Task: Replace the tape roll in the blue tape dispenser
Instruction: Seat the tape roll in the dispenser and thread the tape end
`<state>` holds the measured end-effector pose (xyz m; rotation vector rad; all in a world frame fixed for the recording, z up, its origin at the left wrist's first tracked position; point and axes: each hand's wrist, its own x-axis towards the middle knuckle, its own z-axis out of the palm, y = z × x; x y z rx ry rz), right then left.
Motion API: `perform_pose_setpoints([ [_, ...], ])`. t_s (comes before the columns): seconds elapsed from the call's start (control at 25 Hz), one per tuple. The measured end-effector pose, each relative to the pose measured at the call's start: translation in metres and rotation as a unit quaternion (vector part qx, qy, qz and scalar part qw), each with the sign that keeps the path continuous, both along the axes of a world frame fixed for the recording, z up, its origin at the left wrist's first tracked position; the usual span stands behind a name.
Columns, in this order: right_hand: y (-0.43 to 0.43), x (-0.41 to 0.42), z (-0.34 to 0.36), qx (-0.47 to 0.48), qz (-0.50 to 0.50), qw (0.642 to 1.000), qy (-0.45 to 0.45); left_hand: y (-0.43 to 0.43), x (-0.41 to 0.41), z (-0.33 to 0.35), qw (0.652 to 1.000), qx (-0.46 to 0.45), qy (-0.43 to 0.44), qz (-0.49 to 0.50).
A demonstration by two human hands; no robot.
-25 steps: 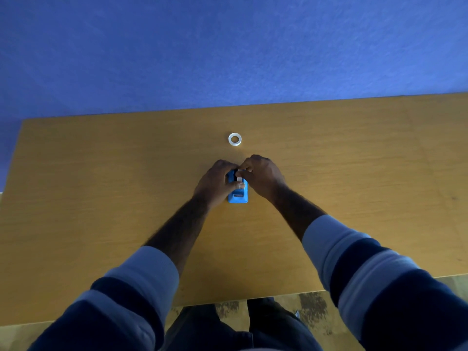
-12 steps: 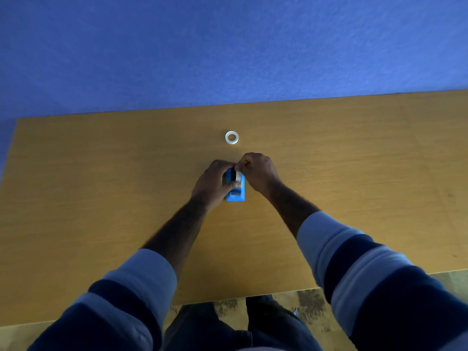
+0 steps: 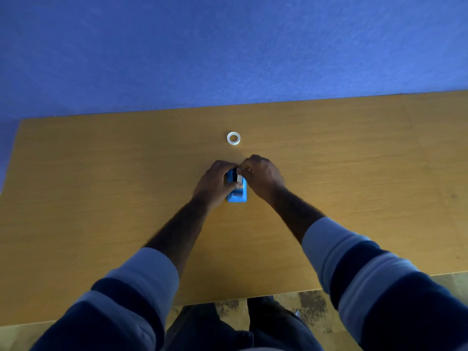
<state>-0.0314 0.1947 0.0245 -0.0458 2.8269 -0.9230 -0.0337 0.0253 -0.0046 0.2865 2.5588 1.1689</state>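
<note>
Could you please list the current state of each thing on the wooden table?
Blue plastic tape dispenser: flat on table, gripped by both hands.
White tape ring: lying flat, apart, untouched.
Left hand: closed on dispenser.
Right hand: fingers pinching at dispenser's top.

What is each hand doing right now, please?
Left hand: closed on the blue tape dispenser.
Right hand: fingers pinched at the dispenser's top; contents unclear.
</note>
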Motion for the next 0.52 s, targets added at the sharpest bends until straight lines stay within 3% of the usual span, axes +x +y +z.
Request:
perform_pose_setpoints([
  [0.52,0.004,0.003,-0.005,-0.04,0.006,0.999,0.015,-0.001,-0.001,0.0,1.0,-0.004,-0.006,0.0],
])
